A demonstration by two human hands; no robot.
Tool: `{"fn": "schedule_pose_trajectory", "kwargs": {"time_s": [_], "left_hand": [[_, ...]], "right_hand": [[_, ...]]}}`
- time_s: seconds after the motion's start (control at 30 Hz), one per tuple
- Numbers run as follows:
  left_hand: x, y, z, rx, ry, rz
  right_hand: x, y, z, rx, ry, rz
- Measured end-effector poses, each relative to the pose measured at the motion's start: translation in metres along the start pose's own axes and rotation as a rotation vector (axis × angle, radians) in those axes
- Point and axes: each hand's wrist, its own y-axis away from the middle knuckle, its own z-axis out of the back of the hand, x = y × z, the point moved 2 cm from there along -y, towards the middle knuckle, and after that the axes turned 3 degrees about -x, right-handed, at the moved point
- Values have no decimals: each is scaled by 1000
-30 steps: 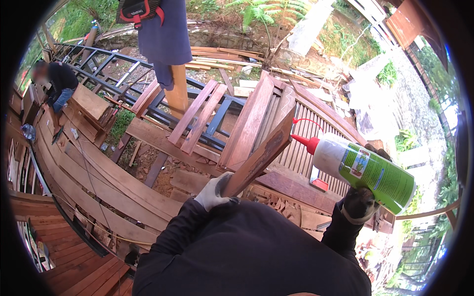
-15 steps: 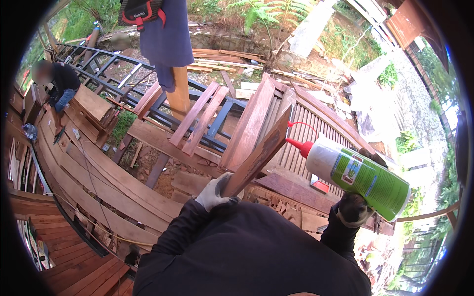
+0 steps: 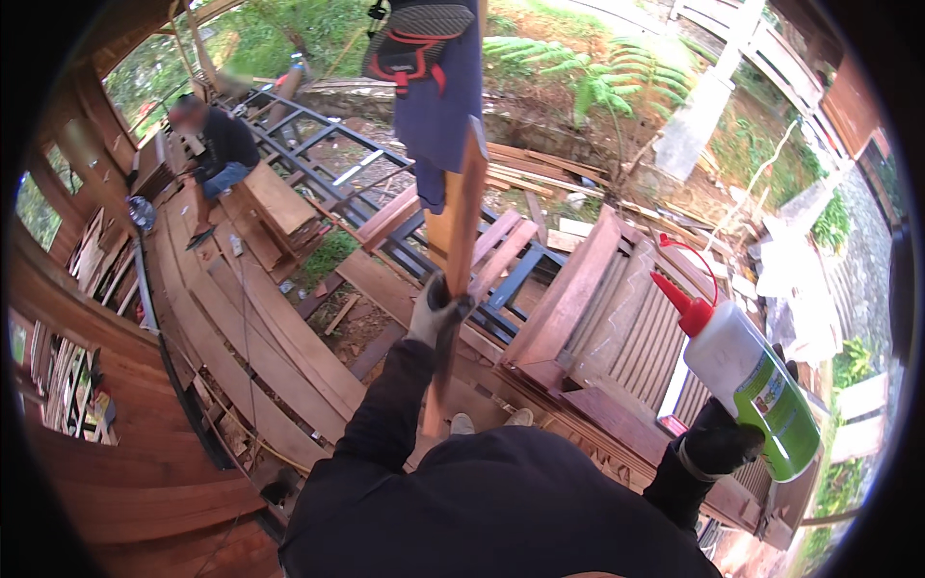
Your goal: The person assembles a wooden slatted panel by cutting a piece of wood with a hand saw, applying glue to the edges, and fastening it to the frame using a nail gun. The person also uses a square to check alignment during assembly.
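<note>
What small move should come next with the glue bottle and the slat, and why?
Probably swing the glue bottle in the right hand toward the wooden slat. The left hand holds the slat upright, and the red nozzle is well clear of it.

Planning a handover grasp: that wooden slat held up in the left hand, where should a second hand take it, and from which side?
Take the wooden slat on its bare upper half, above the left hand, which wraps the lower part. It stands nearly upright and narrow edge toward the camera, so probably come from the side and close fingers across the flat faces. The right hand is busy with the glue bottle.
</note>
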Motion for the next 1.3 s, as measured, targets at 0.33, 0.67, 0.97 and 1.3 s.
{"fn": "schedule_pose_trajectory", "kwargs": {"time_s": [0.33, 0.67, 0.97, 1.3], "left_hand": [[-80, -28, 61, -617, 165, -70], [-99, 9, 42, -717, 449, 45], [-77, 24, 50, -746, 502, 88], [-63, 29, 54, -742, 505, 131]], "right_hand": [[-18, 23, 12, 225, -156, -159], [-18, 54, -14, 530, -406, -364], [-22, 62, -23, 539, -666, -665], [-20, 75, -45, 692, -608, -471]]}}
